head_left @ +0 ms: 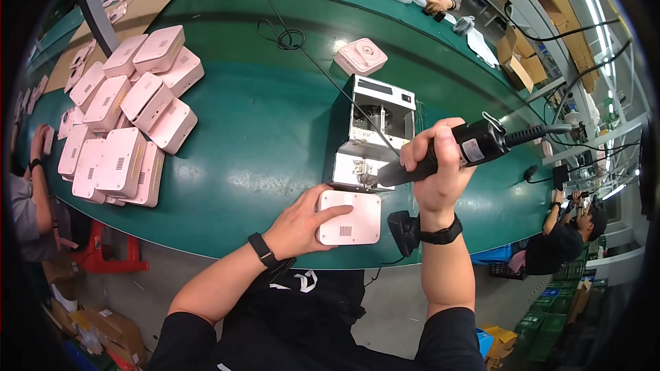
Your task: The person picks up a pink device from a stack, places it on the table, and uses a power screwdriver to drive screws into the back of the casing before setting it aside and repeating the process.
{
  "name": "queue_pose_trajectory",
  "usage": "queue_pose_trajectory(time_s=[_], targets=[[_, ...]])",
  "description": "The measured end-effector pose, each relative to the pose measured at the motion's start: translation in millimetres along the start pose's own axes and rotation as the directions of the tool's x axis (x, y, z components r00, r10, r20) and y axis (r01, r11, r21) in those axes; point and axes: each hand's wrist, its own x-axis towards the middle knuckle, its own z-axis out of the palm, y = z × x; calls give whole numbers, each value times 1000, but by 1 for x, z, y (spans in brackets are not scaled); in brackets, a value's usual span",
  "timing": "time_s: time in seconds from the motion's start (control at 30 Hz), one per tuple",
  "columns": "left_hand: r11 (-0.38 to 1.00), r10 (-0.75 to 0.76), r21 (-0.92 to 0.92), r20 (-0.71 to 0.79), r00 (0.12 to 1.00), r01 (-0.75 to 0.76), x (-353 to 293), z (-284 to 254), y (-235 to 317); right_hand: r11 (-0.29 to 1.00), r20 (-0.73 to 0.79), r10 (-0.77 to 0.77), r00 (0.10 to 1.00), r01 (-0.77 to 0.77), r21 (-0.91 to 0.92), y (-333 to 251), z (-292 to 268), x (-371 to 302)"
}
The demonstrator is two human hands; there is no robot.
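Fingers (328, 214) of the left hand (299, 225) lay spread and curled over the pink housing (349, 218), pinning it flat at the near edge of the green conveyor belt (261, 144), just before the white screw feeder (371, 134). Right hand (440, 172) gripped tight round the black electric screwdriver (454, 151), tip at the feeder's front. Likely picking a screw; next move called for lining the bit onto the housing. Housing: rounded pink box, small vent grille.
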Motion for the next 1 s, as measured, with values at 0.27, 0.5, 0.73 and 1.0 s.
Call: queue_pose_trajectory(time_s=[0.27, 0.5, 0.73, 1.0], targets=[[1000, -17, 3, 16, 1000, 17, -3, 1, -3, 992, 54, 51, 997, -57, 108, -8, 2, -21], [1000, -22, 1, 6, 1000, 22, -2, -2, -1, 990, 54, 30, 998, -37, 133, 8, -1, -25], [1000, 23, 11, -29, 999, -22, -2, 4, 6, 993, 43, 88, 995, -84, -78, 38, 7, -57], [999, 11, 43, 6, 1000, -11, -5, -2, 4, 963, 55, -98, 994, 81, 255, -38, -10, -28]])
